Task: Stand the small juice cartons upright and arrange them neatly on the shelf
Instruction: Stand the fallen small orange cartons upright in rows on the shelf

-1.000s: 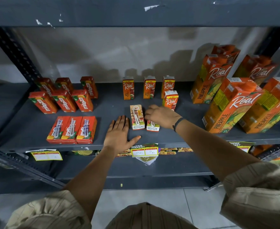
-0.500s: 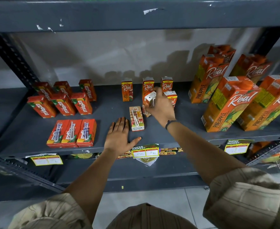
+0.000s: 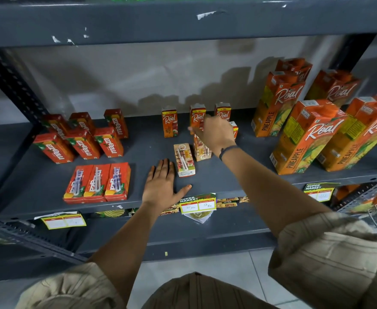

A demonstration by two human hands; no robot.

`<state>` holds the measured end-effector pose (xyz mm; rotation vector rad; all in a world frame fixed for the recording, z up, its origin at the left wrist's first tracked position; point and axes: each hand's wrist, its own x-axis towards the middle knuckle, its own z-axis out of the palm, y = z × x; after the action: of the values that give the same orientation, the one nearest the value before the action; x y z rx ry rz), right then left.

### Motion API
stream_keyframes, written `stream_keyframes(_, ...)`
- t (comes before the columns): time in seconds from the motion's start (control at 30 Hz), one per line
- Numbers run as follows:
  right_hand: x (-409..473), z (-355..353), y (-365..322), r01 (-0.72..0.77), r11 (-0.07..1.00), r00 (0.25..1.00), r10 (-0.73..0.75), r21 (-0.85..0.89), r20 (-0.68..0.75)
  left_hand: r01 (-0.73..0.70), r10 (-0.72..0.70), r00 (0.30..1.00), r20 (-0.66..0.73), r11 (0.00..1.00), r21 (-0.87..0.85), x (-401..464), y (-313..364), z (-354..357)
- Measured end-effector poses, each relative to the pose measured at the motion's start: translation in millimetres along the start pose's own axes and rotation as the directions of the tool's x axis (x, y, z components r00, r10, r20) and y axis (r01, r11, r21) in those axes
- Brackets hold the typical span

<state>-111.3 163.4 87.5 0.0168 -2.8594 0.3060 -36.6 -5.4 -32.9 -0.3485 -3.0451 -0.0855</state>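
Note:
Three small Real juice cartons [image 3: 169, 122] stand upright in a row at the back of the grey shelf [image 3: 238, 175], and a fourth [image 3: 234, 130] peeks out behind my right hand. My right hand [image 3: 215, 132] grips the top of another small carton [image 3: 202, 151], which stands upright on the shelf with its straw side toward me. One more small carton [image 3: 184, 160] lies flat, straw side up, just left of it. My left hand [image 3: 160, 186] rests flat on the shelf near the front edge, fingers spread, beside that lying carton.
Red Maaza cartons [image 3: 80, 141] stand tilted at the back left, and three more [image 3: 97, 182] lie flat in front of them. Several large Real pineapple cartons [image 3: 305, 134] fill the right side. Price tags [image 3: 197, 205] hang on the shelf's front edge.
My right hand picked up a lying carton, carried it toward the back, and now has it standing upright in front of the row. My left hand stayed flat.

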Motion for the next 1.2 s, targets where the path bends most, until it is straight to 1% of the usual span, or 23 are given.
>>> stream_keyframes(0.07,10.0,-6.4,-0.9,0.052,0.998,0.996,-0.049,-0.042,0.078,0.000,0.000,1.000,-0.001,1.000,0.014,0.4,0.0,0.1)
stream_keyframes(0.3,28.6,-18.0,-4.9,0.129,0.984,0.953,-0.089,-0.122,0.288,-0.007,0.007,1.000,0.001,1.000,0.014,0.8,-0.6,-0.1)
stream_keyframes(0.4,27.3,-15.2,-7.0,0.159,0.974,0.940,-0.099,-0.162,0.328,-0.010,0.010,1.000,0.007,1.000,0.009,1.0,-1.3,-0.6)
stream_keyframes(0.47,29.3,-17.7,-7.7,0.181,0.977,0.916,-0.126,-0.111,0.381,-0.012,0.012,1.000,0.004,1.000,0.007,0.8,-1.7,-0.2)
stream_keyframes(0.53,33.9,-23.7,-8.0,0.215,0.975,0.864,-0.169,-0.046,0.475,-0.015,0.015,1.000,0.002,1.000,0.010,0.4,-2.0,0.1)
stream_keyframes(0.6,38.1,-29.6,-7.2,0.267,0.963,0.819,-0.219,-0.015,0.531,-0.016,0.016,1.000,0.002,1.000,0.011,0.4,-1.9,0.5)
stream_keyframes(0.63,39.1,-31.3,-6.0,0.290,0.957,0.808,-0.239,-0.010,0.539,-0.015,0.015,1.000,0.003,1.000,0.012,0.6,-1.9,0.6)
stream_keyframes(0.7,40.7,-29.3,-1.1,0.316,0.948,0.808,-0.255,-0.025,0.531,-0.013,0.013,1.000,0.006,1.000,0.011,1.2,-2.1,0.8)
stream_keyframes(0.83,41.2,-19.2,2.7,0.350,0.923,0.843,-0.236,-0.159,0.483,-0.019,0.019,1.000,0.004,1.000,-0.007,0.9,-2.2,1.2)
stream_keyframes(0.93,43.5,-19.1,1.3,0.370,0.924,0.833,-0.285,-0.094,0.474,-0.019,0.019,1.000,0.002,1.000,-0.009,0.4,-2.4,0.6)
stream_keyframes(1.03,45.9,-21.3,0.5,0.397,0.918,0.788,-0.348,0.013,0.508,-0.021,0.021,1.000,0.002,1.000,-0.014,0.2,-2.5,0.2)
stream_keyframes(1.1,46.1,-20.7,-0.9,0.421,0.906,0.765,-0.383,0.048,0.519,-0.019,0.019,1.000,0.000,1.000,-0.020,0.1,-2.2,0.2)
stream_keyframes(1.2,45.7,-18.6,-2.4,0.423,0.903,0.758,-0.398,0.075,0.516,-0.019,0.019,1.000,0.008,1.000,-0.017,0.1,-2.4,0.5)
